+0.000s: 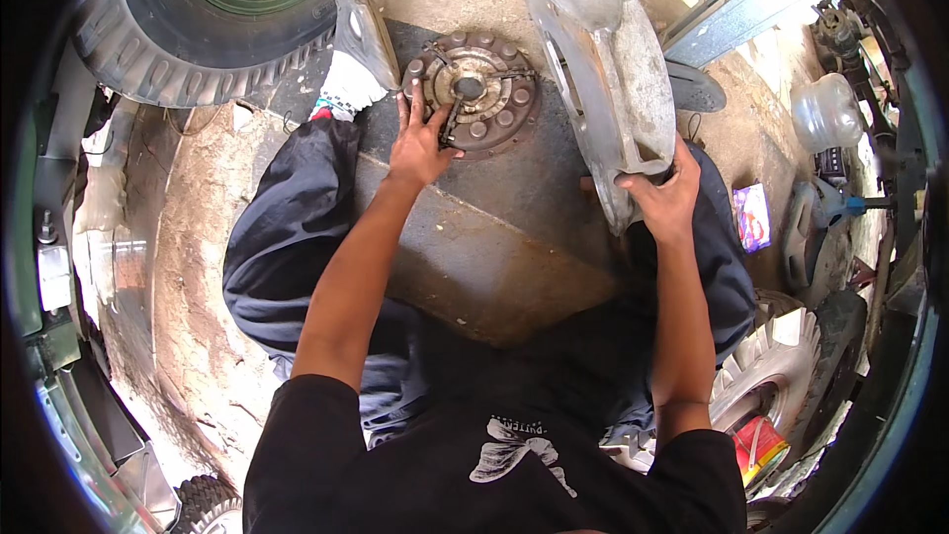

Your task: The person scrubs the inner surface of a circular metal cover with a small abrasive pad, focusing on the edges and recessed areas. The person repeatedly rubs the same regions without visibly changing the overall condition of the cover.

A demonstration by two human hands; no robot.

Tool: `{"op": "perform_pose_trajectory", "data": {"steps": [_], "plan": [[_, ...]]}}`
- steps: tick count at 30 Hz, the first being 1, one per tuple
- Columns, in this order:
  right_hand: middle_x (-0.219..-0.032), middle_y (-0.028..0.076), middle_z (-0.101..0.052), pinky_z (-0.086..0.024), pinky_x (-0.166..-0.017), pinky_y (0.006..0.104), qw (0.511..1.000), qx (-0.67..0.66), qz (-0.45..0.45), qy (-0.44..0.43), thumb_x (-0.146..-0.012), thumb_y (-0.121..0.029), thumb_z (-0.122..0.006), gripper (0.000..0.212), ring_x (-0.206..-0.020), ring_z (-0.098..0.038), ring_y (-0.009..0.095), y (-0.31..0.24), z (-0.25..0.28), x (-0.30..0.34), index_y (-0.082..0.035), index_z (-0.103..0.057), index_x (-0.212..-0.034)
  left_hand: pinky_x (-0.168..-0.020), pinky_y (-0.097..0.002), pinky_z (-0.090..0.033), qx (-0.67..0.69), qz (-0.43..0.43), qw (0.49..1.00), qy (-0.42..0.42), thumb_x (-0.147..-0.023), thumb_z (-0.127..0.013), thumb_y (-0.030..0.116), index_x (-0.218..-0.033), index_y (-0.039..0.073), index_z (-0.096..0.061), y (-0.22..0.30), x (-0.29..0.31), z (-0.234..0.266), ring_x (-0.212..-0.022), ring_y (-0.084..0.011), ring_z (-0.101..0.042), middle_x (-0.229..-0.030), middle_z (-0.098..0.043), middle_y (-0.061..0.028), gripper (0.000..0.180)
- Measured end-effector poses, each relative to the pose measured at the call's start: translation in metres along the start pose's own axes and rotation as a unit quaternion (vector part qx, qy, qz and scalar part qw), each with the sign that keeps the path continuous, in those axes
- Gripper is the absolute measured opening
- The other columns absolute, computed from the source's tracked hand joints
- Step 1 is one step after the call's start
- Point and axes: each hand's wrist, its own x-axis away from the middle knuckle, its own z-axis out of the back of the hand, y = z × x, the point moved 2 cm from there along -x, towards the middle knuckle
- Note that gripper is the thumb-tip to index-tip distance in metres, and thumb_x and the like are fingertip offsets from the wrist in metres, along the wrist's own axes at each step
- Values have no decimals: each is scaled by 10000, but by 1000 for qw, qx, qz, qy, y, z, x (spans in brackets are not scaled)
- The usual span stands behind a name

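Observation:
A round, greasy clutch pressure plate (pixel 499 117) lies on the floor in front of me, with a ring of bolt-like bosses, a few radial levers and a central hole. My left hand (pixel 419 146) rests on its near-left edge, fingers spread and thumb at the near rim. On the right, a large grey cast-metal housing (pixel 625 69) stands tilted, its near end beside my right knee. My right hand (pixel 668 194) grips that near end, thumb over the front; the other fingers are partly hidden behind the metal.
A big tyre (pixel 163 25) on a green rim stands at the far left, close to my left shoe (pixel 364 35). Right of me are a blue-grey metal post (pixel 741 15), a clear plastic container (pixel 826 113), a purple packet (pixel 752 218), a tyre (pixel 781 366) and a red can (pixel 759 447).

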Motion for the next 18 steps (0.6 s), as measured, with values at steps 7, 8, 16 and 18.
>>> {"op": "perform_pose_trajectory", "data": {"steps": [7,8,16,18], "plan": [[-1087,99,-798,-561,-958,356,1000,5,4,-9,-685,-275,-1058,775,-1009,-715,158,-5,-5,-1,64,-696,-1280,-1300,-674,-300,37,-14,988,147,-813,-943,454,-1713,184,-383,9,19,-41,-1643,-588,-81,-1813,10,-298,1094],[-1088,96,-798,-562,-956,356,1000,-4,6,-9,-682,-278,-1061,775,-1007,-715,157,-4,-5,1,63,-697,-1276,-1291,-698,-290,57,1,987,148,-815,-930,504,-1718,182,-374,31,25,-40,-1631,-615,-82,-1808,-9,-310,1109],[-1064,103,-806,-572,-925,345,999,29,24,-20,-688,-245,-1057,739,-989,-711,143,-5,-4,3,73,-699,-1250,-1254,-714,-351,5,28,982,188,-762,-873,696,-1693,254,-452,13,0,-51,-1592,-682,-103,-1798,-64,-323,1113],[-1045,110,-810,-574,-928,355,1000,7,7,-2,-706,-226,-1038,698,-974,-721,157,-2,-1,-1,70,-706,-1245,-1263,-670,-376,4,22,990,140,-754,-875,697,-1706,269,-426,0,-14,-37,-1606,-653,-112,-1808,-54,-302,1136]]}}
